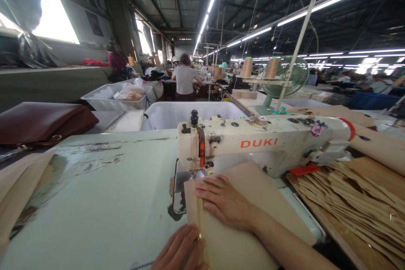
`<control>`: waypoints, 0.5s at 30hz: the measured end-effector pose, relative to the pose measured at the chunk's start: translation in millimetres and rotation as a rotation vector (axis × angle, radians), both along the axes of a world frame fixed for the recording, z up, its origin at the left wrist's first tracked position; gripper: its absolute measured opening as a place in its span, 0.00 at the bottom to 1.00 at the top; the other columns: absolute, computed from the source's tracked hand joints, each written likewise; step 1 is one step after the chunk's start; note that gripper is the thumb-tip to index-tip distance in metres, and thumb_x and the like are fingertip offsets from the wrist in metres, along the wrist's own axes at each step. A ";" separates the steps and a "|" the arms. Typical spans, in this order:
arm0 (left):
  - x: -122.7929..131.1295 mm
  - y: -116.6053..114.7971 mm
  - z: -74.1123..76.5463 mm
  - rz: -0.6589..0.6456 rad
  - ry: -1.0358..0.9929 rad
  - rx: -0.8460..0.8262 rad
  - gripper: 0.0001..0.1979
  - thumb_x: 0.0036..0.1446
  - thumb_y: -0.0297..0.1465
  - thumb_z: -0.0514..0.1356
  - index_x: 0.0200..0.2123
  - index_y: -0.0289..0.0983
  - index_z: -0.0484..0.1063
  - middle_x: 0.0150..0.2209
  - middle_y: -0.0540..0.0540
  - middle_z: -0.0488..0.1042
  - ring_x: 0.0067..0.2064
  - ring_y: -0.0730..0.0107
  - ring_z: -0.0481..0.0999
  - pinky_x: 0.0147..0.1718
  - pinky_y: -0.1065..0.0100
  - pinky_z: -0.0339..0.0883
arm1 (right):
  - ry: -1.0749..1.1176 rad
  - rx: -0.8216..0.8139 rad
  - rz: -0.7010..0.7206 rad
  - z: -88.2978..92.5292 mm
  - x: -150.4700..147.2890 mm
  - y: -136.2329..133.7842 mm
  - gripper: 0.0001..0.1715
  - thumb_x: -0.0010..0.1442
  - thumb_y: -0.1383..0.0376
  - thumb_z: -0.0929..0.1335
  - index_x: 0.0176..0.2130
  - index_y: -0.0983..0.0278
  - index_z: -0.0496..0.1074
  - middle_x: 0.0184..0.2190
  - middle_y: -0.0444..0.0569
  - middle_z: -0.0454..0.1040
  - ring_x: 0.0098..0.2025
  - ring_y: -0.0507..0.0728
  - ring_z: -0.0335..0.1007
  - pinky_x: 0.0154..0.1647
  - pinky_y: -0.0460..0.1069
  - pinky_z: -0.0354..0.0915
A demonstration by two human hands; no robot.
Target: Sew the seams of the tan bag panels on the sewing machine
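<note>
A large tan sheet (249, 190), fabric or leather, lies on the bed of a white sewing machine (230, 139) marked DUKI. Along its left edge a narrow tan strip (200, 215) runs up to the needle area, with a small shiny gold-coloured bit by my left hand. My right hand (223, 202) rests flat on the sheet just in front of the presser foot, fingers stretched over the strip. At the bottom of the view, my left hand (182, 249) has its fingers curled at the strip's near end; its thumb is hidden.
Bundled tan strips (348, 206) lie on a wooden board at right. A brown bag (44, 124) and tan pieces (22, 194) are at left. Behind the machine stand a white bin (190, 112), thread cones (247, 67) and a green fan (289, 76). A person (184, 78) works farther back.
</note>
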State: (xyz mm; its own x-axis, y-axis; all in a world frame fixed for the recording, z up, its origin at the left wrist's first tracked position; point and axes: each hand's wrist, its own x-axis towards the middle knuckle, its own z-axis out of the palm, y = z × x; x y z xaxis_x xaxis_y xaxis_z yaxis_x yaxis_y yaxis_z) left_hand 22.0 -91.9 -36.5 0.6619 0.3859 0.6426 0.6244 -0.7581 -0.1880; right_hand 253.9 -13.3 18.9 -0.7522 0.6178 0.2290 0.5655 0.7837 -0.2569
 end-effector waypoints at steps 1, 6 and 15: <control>2.0 0.7 4.0 0.002 -0.016 -0.018 0.15 0.71 0.36 0.51 0.44 0.37 0.76 0.44 0.44 0.80 0.48 0.65 0.80 0.51 0.71 0.74 | 0.000 0.022 -0.031 -1.5 -1.7 0.1 0.21 0.73 0.60 0.60 0.63 0.55 0.63 0.63 0.44 0.65 0.67 0.56 0.53 0.70 0.60 0.43; 14.5 10.3 25.0 -0.050 -0.036 -0.134 0.18 0.73 0.35 0.45 0.43 0.38 0.74 0.44 0.46 0.79 0.48 0.70 0.79 0.51 0.74 0.71 | 0.076 0.102 -0.198 -16.3 -10.0 -1.3 0.15 0.68 0.67 0.64 0.53 0.60 0.71 0.54 0.49 0.74 0.58 0.59 0.65 0.64 0.59 0.56; 5.1 5.6 0.7 -0.075 -0.009 -0.029 0.12 0.71 0.30 0.52 0.48 0.36 0.75 0.47 0.46 0.80 0.50 0.67 0.79 0.56 0.69 0.69 | 0.223 0.007 -0.120 -19.2 -4.0 -5.2 0.18 0.68 0.64 0.66 0.57 0.61 0.70 0.53 0.49 0.73 0.57 0.59 0.64 0.63 0.56 0.58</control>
State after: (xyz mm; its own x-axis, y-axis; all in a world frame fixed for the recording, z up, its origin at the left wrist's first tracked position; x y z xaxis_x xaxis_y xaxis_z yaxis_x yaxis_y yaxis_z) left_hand 27.1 -86.3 -35.9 0.6837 0.3537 0.6383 0.5673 -0.8078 -0.1600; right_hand 249.9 -18.5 -0.4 -0.6036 0.6976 0.3862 0.5846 0.7165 -0.3806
